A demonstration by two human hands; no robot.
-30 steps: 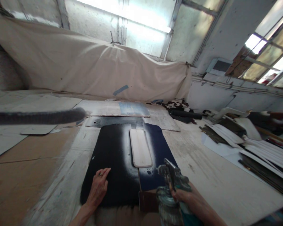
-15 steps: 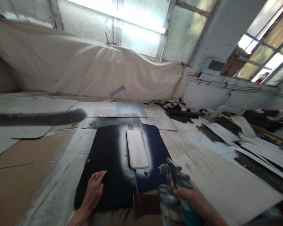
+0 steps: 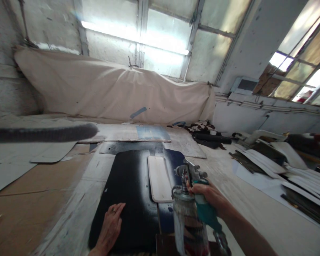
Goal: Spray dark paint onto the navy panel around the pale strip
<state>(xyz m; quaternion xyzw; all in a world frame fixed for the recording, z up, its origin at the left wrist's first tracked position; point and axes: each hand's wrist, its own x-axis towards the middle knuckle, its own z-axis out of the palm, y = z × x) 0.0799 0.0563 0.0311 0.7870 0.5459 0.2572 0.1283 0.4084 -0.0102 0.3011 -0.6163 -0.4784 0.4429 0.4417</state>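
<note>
We're at a big worktop [image 3: 237, 199], off-white and scuffed, with brown cardboard sheets [image 3: 34, 185] covering its left side. A dark panel [image 3: 128, 192] lies flat in the middle, a pale rounded board [image 3: 159, 179] on top with whitish overspray around it. Our left hand [image 3: 110, 227] lies flat and open on the panel's near edge, holding nothing. Our right hand [image 3: 206, 195] is closed round the teal grip of a spray gun [image 3: 190, 199], held above the panel's right part (metal cup hanging below, nozzle pointing away from us). Behind: a beige cloth [image 3: 109, 89] draped along the wall under bright windows [image 3: 160, 39]. White and dark cut panels [image 3: 282, 170] are stacked at right.
</note>
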